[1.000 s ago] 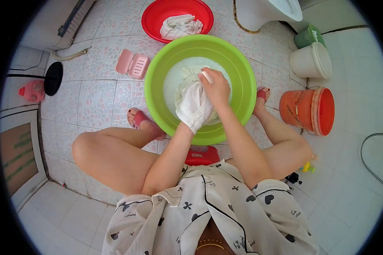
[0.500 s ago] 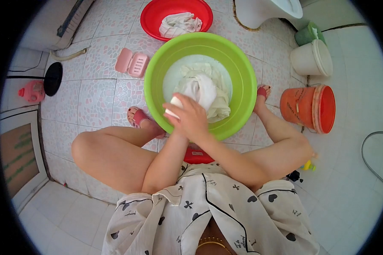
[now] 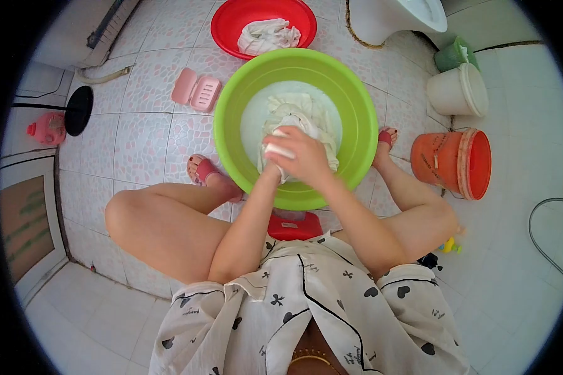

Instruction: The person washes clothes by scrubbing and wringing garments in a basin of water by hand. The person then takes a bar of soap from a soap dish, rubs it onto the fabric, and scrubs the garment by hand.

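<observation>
Roughly crosswise, the white bar (image 3: pixel 279 150) juts left from the right hand (image 3: pixel 303 155).

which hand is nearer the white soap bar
Right: the right hand holds the white soap bar; the left hand is beneath it, mostly hidden by right hand and white cloth.

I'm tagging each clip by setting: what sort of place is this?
Probably a bathroom: there's what looks like a white toilet at upper right, mosaic-patterned floor tiles, and a thin grey hose at far right.
</observation>
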`<state>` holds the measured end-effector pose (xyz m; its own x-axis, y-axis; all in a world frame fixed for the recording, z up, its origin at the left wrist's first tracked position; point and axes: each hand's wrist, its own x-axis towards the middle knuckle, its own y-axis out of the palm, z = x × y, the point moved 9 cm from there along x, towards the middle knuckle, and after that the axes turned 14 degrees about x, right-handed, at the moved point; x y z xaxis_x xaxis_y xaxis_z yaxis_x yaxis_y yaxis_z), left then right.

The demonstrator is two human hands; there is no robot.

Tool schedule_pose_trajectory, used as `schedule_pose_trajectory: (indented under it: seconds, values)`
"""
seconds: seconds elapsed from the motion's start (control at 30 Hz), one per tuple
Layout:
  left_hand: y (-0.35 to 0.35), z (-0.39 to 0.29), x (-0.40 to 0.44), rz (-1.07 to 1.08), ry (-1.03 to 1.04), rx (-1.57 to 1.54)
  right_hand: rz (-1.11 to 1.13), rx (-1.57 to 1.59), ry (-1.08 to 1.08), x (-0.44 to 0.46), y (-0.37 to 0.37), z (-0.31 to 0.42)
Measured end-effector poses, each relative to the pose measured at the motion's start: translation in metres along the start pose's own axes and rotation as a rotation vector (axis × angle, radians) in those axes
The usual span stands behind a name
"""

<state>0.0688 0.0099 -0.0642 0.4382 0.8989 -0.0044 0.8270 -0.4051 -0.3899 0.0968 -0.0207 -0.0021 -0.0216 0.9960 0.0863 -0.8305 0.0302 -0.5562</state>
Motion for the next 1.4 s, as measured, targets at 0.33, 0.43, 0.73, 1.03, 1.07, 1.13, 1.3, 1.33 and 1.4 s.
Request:
schedule_pose_trajectory:
  seconds: [0.33, 0.43, 0.73, 1.03, 1.07, 1.13, 1.3, 1.33, 1.4]
  values:
    - [-0.004, 0.010, -0.005, 0.028, -0.043, -0.132, -0.083, 0.127, -0.180, -0.013, -0.002, 0.027]
    - [-0.001, 0.008, -0.003, 0.018, -0.033, -0.101, -0.212, 0.014, -0.112, -0.002, -0.002, 0.006]
    - [0.005, 0.009, 0.001, 0.019, -0.044, -0.114, -0.438, 0.068, 0.201, 0.009, -0.023, -0.041]
    - [-0.015, 0.023, 0.006, 0.006, -0.065, -0.133, -0.281, 0.158, 0.006, -0.029, 0.006, 0.012]
    - [-0.016, 0.022, 0.007, 0.000, -0.053, -0.103, -0.320, 0.165, -0.039, -0.030, 0.003, 0.014]
    - [-0.019, 0.019, 0.011, -0.014, -0.026, -0.032, -0.433, 0.298, -0.060, -0.028, -0.001, -0.004]
    - [-0.037, 0.015, 0.020, -0.146, -0.055, 0.129, -0.618, 1.169, 0.367, -0.033, -0.007, -0.078]
    - [-0.042, 0.016, 0.020, -0.184, -0.078, 0.151, -0.613, 1.299, 0.451, -0.038, -0.007, -0.087]
    - [-0.048, 0.023, 0.021, -0.244, -0.126, 0.152, -0.577, 1.443, 0.592, -0.054, 0.001, -0.106]
